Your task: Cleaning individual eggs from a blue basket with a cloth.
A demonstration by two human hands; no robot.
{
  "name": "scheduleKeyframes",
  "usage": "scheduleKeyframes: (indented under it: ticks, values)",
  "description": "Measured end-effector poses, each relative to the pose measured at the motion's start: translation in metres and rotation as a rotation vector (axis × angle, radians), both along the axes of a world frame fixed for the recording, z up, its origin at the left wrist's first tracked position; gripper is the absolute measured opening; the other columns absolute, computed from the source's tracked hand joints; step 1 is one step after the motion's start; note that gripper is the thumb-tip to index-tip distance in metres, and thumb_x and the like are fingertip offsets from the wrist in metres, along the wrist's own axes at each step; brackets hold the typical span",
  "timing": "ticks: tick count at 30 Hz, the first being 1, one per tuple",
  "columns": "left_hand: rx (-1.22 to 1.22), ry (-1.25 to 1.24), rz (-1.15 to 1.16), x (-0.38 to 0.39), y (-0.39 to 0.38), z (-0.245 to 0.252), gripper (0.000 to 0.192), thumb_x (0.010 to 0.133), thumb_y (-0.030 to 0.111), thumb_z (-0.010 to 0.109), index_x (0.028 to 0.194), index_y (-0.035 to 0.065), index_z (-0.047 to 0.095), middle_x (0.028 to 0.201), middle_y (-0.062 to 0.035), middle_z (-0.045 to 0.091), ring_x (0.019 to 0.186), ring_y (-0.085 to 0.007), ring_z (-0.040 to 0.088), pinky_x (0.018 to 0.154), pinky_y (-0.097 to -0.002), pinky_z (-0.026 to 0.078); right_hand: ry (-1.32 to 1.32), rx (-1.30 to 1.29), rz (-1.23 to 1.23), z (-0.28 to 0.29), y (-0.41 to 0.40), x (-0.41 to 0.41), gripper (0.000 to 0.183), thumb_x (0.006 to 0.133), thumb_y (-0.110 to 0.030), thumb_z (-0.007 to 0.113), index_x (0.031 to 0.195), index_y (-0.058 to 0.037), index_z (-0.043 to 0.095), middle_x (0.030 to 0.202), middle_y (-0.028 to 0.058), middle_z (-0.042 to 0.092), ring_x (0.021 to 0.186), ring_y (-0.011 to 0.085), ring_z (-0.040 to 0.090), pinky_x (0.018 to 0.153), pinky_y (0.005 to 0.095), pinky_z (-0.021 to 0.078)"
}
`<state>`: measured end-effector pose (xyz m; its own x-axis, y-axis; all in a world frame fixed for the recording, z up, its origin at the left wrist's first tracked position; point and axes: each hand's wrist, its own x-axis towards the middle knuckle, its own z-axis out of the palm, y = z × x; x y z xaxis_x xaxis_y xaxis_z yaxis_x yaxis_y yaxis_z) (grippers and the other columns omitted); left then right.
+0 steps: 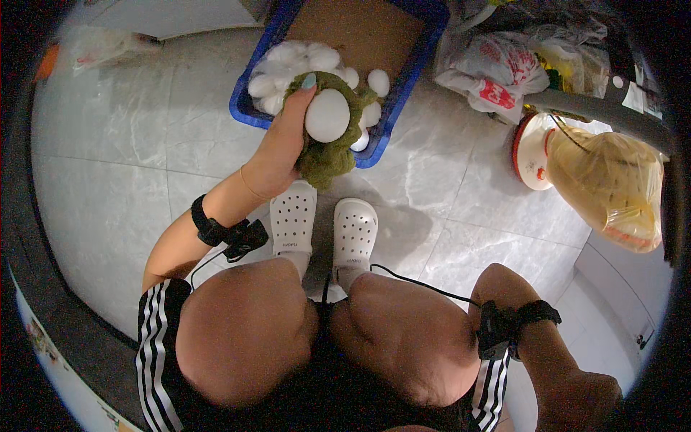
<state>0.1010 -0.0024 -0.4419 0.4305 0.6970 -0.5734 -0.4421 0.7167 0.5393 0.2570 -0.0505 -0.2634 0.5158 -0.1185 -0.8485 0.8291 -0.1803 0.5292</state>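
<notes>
My left hand (286, 135) holds a white egg (327, 115) together with a green, fuzzy cloth (329, 162), its thumb on the egg's left side. Beneath them is a blue plastic crate (402, 121) with a brown bottom. A clear plastic bag of white eggs (286, 65) lies in the crate's near left part, and several loose eggs (378, 83) lie to its right. Beside my right knee, my right hand (499, 281) is bent downward; its fingers are hidden, so what it touches cannot be seen.
My white clogs (293, 218) stand on the grey tiled floor just before the crate. At the right are plastic bags (502, 70), a white round object with a red rim (534, 151) and a yellowish filled bag (604, 183). Black cables (421, 286) run from both wrist straps.
</notes>
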Motion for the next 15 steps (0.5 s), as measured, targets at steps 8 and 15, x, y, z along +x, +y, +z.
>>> scheduleKeyframes:
  ticks: [8, 15]
  values:
    - [0.007, -0.033, 0.038, -0.015, -0.004, 0.005, 0.046, 0.093, 0.040, 0.032, 0.123, 0.0074, 0.044, 0.113, -0.0094, 0.057, 0.100, -0.0186, 0.058, 0.085, -0.0342, 0.049, -1.044, -0.426, 0.151, -0.016, 0.013, -0.005, 0.022, 0.067, -0.035, 0.068, 0.061, -0.0147, 0.059, 0.056, 0.0045, 0.054, 0.053, 0.0206, 0.056, 0.044, 0.0341, 0.0379]
    - [0.067, -0.242, -0.069, -0.020, -0.002, 0.010, 0.037, 0.091, 0.026, 0.043, 0.122, 0.0056, 0.043, 0.111, -0.0096, 0.057, 0.101, -0.0196, 0.057, 0.087, -0.0344, 0.048, -2.133, -2.440, 0.286, -0.033, -0.040, 0.102, 0.020, 0.075, -0.036, 0.062, 0.070, -0.0172, 0.059, 0.064, -0.0002, 0.053, 0.053, 0.0161, 0.050, 0.043, 0.0300, 0.0352]
